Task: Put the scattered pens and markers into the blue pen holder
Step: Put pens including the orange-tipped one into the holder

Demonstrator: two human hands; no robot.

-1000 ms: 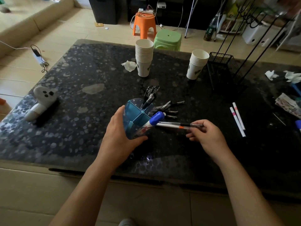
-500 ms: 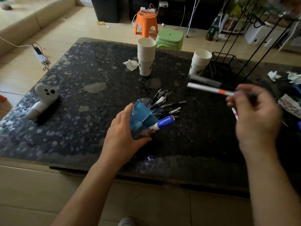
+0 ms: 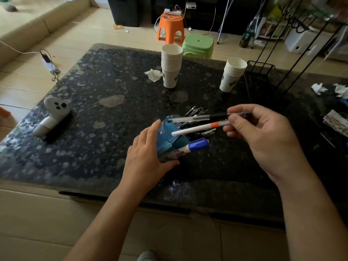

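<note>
The blue pen holder (image 3: 170,139) is tilted toward the right on the dark table, with my left hand (image 3: 148,159) wrapped around its near side. Several dark pens and a blue-capped white marker (image 3: 195,145) stick out of its mouth. My right hand (image 3: 263,136) pinches two pens together: a white marker with an orange band (image 3: 199,128) and a clear pen with a black grip (image 3: 197,117). Their tips point left and reach the holder's open mouth.
Two stacks of paper cups (image 3: 171,65) (image 3: 232,74) stand further back. A white ghost-shaped item (image 3: 51,114) lies at the left. A black wire rack (image 3: 263,76), crumpled tissues (image 3: 319,88) and a patterned packet (image 3: 337,122) are at the right. The table's near edge (image 3: 169,200) is close.
My right hand, lifted up and to the right half a second ago with the pens, has come back down and left, bringing their tips to the holder's mouth. My left hand has kept hold of the holder.
</note>
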